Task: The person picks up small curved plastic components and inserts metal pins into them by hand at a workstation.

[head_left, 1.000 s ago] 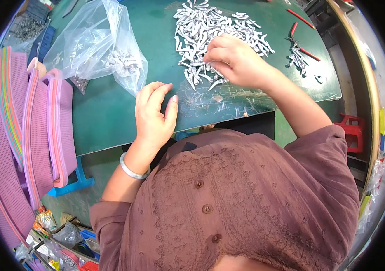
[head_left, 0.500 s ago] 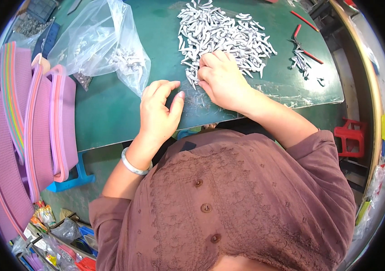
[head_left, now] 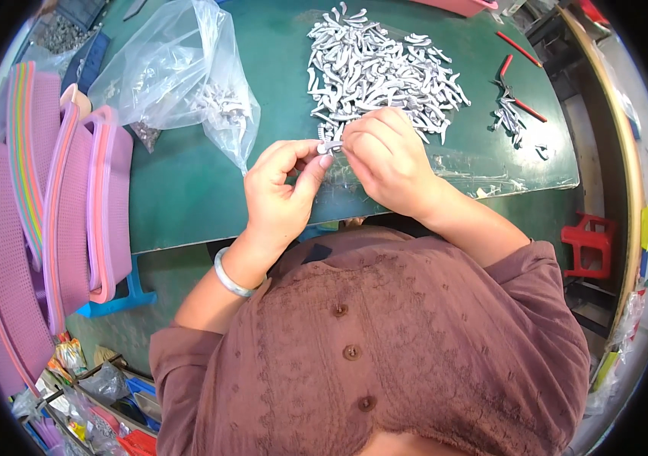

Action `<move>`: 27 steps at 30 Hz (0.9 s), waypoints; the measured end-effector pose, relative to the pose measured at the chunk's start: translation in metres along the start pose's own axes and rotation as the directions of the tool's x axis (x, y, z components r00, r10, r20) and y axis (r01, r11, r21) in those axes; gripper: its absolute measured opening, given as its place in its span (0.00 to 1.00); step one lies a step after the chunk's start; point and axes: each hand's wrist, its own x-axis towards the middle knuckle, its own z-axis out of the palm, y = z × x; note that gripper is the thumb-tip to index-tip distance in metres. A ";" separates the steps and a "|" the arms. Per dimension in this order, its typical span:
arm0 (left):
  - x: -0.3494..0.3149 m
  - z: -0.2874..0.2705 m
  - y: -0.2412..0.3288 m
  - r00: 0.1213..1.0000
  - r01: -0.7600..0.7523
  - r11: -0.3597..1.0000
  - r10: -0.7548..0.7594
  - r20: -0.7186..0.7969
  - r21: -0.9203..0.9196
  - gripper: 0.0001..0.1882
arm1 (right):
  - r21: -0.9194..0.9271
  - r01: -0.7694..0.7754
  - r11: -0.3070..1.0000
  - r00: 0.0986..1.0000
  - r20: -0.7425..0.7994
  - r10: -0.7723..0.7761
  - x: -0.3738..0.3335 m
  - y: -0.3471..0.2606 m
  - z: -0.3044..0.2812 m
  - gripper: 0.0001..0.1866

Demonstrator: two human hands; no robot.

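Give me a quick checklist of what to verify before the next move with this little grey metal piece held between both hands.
1. Grey metal piece pinched between fingertips of left hand and right hand: ok.
2. Piece held above the green table, near its front edge, not over the floor: ok.
3. Pile of grey metal pieces close behind the right hand: ok.
4. Clear plastic bag with more small parts lies beyond the left hand: ok.
5. Whether the piece is properly aligned or seated: cannot tell, too small and partly hidden by fingers.
6. Red-handled tools lie apart, right of the pile: ok.
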 end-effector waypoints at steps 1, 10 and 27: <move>0.000 0.000 0.002 1.000 -0.023 1.000 0.023 -0.003 0.003 0.07 | 0.018 0.002 1.000 1.000 -0.017 -0.002 0.001 0.000 -0.001 0.08; 0.000 -0.002 0.006 0.998 -0.053 0.998 0.054 0.012 -0.015 0.07 | 0.085 -0.027 0.996 0.998 -0.047 0.031 0.002 -0.003 -0.004 0.09; -0.001 -0.008 -0.009 0.941 0.303 0.799 -0.338 0.029 -0.519 0.09 | 0.720 -0.694 0.023 0.599 0.560 0.573 0.006 -0.013 -0.019 0.07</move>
